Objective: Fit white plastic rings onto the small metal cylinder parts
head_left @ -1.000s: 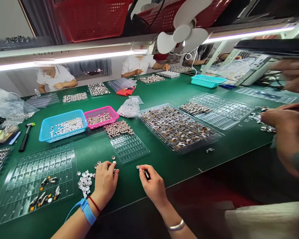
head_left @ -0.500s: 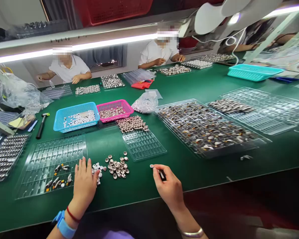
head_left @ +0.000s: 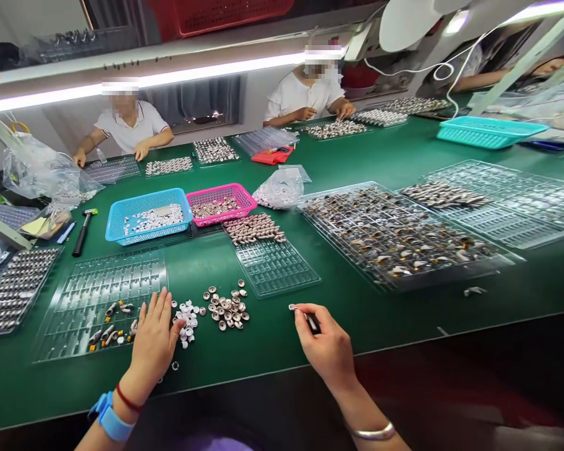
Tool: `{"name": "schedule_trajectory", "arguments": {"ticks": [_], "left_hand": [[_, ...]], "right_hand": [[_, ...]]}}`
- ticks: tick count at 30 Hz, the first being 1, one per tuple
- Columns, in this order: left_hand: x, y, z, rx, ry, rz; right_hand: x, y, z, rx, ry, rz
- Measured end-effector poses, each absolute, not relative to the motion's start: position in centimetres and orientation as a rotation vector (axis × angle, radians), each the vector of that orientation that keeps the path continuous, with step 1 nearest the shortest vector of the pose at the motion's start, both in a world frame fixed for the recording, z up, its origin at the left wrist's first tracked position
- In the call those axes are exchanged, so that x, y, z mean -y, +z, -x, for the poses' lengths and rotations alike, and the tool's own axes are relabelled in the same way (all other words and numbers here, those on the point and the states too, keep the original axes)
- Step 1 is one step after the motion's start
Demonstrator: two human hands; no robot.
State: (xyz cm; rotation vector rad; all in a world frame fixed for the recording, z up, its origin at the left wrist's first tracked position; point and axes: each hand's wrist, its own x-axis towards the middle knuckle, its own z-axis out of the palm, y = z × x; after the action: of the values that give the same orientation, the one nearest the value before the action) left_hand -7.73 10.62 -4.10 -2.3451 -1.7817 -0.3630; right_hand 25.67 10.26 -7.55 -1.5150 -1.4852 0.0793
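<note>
My left hand (head_left: 151, 335) lies open, fingers stretched out, at the left side of a small pile of white round pieces (head_left: 187, 321). Its thumb touches or covers the pile's edge, and its fingers reach over the right edge of a clear blister tray (head_left: 75, 307). On that tray lie several grey-and-orange parts (head_left: 107, 337). My right hand (head_left: 326, 338) is closed above the bench, pinching a small white ring-like piece (head_left: 292, 307) at the fingertips. A dark slim object (head_left: 313, 323) shows inside its grip. Between my hands sits a pile of metallic cup-shaped pieces (head_left: 228, 309).
Behind are a blue basket (head_left: 115, 233), a pink basket (head_left: 216, 219) and a half-filled tray (head_left: 282, 275). A stack of loaded trays (head_left: 390, 238) stands right. A hammer (head_left: 81, 235) lies left. A white ring (head_left: 175, 365) lies near the front edge. Two people work across the bench.
My left hand has shifted left, uncovering more white pieces and a ring near the front edge. My right hand keeps its grip. The view has shifted slightly.
</note>
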Motion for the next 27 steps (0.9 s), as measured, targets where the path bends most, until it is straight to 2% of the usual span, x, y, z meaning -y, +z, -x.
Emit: {"name": "schedule_trajectory", "arguments": {"ticks": [7,13,27], "left_hand": [[-11.3,-3.6,4.0,1.576,-0.353,2.519],[-9.6,-3.5,4.5,1.499,-0.431,2.558],[-14.4,-1.8,3.3,1.683,-0.648,2.603]], "right_hand": [[-10.3,-7.6,-25.8,1.481,0.091,1.496],[-10.4,-7.8,-26.0,1.446,0.127,1.482],[-10.6,-7.0,-25.9,1.331,0.325,1.427]]}}
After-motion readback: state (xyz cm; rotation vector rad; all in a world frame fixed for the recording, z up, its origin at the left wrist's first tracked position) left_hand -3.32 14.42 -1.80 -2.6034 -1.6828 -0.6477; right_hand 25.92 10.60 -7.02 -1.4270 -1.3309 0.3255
